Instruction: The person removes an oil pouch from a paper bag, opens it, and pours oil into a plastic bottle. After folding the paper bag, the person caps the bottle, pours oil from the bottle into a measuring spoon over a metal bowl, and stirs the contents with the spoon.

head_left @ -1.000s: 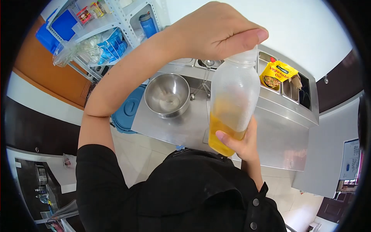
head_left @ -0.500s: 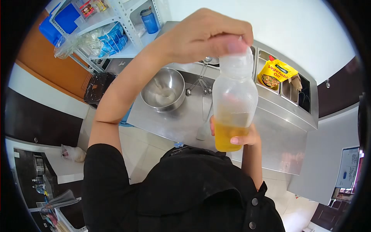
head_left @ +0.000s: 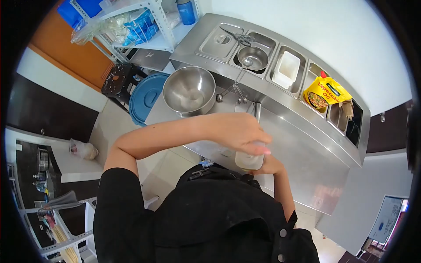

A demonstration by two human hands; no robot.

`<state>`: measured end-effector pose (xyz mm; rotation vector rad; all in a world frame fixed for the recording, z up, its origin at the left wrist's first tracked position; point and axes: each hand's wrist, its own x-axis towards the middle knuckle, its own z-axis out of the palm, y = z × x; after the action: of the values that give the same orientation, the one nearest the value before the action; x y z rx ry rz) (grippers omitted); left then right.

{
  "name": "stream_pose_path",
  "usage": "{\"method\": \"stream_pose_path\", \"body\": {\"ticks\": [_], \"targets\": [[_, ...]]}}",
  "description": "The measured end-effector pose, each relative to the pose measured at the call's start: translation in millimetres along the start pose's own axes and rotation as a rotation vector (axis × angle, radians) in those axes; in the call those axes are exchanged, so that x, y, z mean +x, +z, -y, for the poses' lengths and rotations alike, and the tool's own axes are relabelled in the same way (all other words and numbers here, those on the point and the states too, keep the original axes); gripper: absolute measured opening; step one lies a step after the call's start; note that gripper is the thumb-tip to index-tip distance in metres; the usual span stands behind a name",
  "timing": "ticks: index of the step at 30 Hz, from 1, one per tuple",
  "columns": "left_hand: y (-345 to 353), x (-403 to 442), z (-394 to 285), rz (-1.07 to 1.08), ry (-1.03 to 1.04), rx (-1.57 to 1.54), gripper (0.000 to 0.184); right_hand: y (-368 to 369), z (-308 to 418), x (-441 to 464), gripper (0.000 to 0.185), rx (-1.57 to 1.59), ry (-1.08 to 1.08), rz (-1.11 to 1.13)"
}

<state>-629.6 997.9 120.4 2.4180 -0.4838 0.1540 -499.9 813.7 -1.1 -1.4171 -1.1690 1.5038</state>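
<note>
A translucent squeeze bottle [head_left: 248,162] is upright in front of my body, seen mostly from above. My left hand [head_left: 240,133] reaches across from the left and closes over its top, hiding the cap. My right hand [head_left: 272,165] grips the bottle's side from the right, its fingers partly hidden. Only a little of the bottle's pale lower part shows. Behind the hands, a steel mixing bowl [head_left: 189,90] rests on the steel counter [head_left: 302,151], with a whitish patch at its bottom. Measuring spoons [head_left: 240,95] lie beside the bowl.
Sunken steel pans along the back hold a small pot [head_left: 256,58], a white container [head_left: 287,68] and a yellow vegetable oil pouch [head_left: 326,93]. Black-handled tools [head_left: 239,37] lie across the pans. At left stand a blue-lidded bin [head_left: 147,97], a black stool [head_left: 118,81] and white shelving [head_left: 160,24].
Both hands have lowered the bottle toward my body, and its yellow liquid is now mostly hidden. The view has shifted, showing more of the back pans and the bin.
</note>
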Motion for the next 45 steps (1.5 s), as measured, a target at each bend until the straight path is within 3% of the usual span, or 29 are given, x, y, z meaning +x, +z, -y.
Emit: {"method": "stream_pose_path", "body": {"ticks": [3,6,8,10,11,13,19,24,28,31,34,36,38,45], "targets": [[2,17,23,0.174,-0.414,-0.774,0.04,-7,-13,-6,0.052,0.06,-0.039,-0.071],[21,36,74,0.284,-0.528,-0.955,0.049,-3,-41,0,0.054,0.161,-0.104,-0.199],[36,40,126,-0.044,-0.772,-0.158,0.045,-6,-55,0,0.055,0.254,-0.169,-0.355],[44,33,188,-0.64,-0.828,0.183,0.04,-2,-50,-2,0.056,0.344,-0.224,-0.398],[46,30,209,-0.791,-0.888,0.237,0.035,4,-46,0,0.057,0.436,-0.284,-0.439],[64,27,259,-0.846,-0.948,0.732,0.033,13,-40,0,0.059,0.619,-0.397,-0.527],[80,34,275,-0.784,-0.99,0.792,0.031,21,-33,-4,0.06,0.754,-0.439,-0.67],[73,19,264,-0.905,-1.006,0.392,0.025,23,-23,0,0.06,0.823,-0.48,-0.725],[48,11,200,-1.112,-0.832,-0.495,0.017,25,-6,12,0.06,0.69,-0.56,-0.802],[35,-9,166,-1.114,-0.652,-0.433,0.014,26,14,22,0.061,0.64,-0.561,-0.812],[5,-56,104,-0.742,-0.653,-0.7,0.017,28,37,31,0.064,0.428,-0.484,-0.834],[-16,-98,82,-0.614,-0.648,-0.784,0.018,29,46,32,0.065,0.199,-0.303,-0.806],[-28,-139,78,-0.304,-0.654,-0.767,0.02,38,56,37,0.067,-0.014,-0.108,-0.758],[-57,-228,77,-0.274,-0.819,-0.634,0.021,73,146,91,0.066,-0.566,0.12,-0.433]]}}
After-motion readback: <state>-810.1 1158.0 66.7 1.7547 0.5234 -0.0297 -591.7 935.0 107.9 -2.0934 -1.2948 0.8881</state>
